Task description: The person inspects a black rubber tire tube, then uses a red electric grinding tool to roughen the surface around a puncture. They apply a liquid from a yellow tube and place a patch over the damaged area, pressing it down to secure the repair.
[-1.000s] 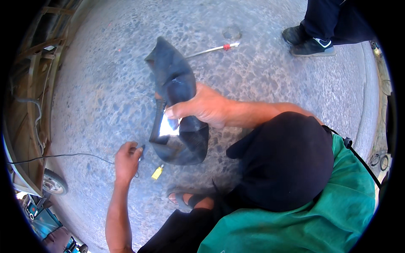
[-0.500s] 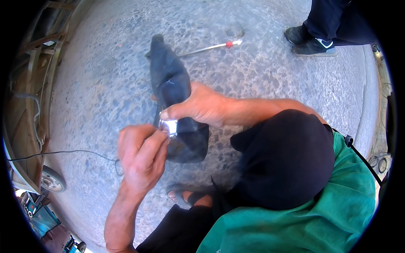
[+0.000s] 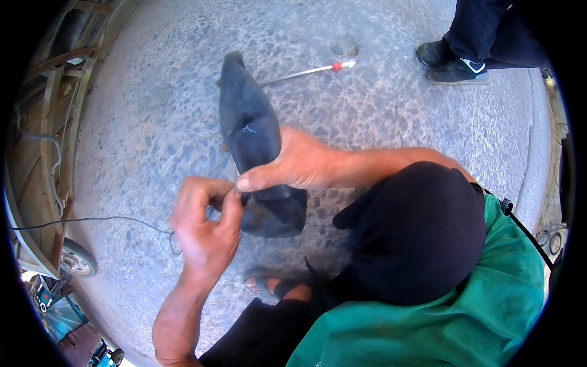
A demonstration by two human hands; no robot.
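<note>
At the far left, a thin dark cable [image 3: 104,219] trails across the speckled concrete floor [image 3: 153,104] toward the person's left hand [image 3: 206,229], whose fingers are curled nearly shut, pinching at the near edge of a black rubber inner tube [image 3: 251,134]; what the fingertips grip is too small to tell. The folded tube runs from the far floor down between both hands. Just to the right, the right hand [image 3: 293,165] clamps over the tube's middle, fingers wrapped across it, thumb pointing left. Farther off to the right lies a slim metal rod with a red band [image 3: 309,72], and beyond it a bystander's dark shoes [image 3: 455,64].
</note>
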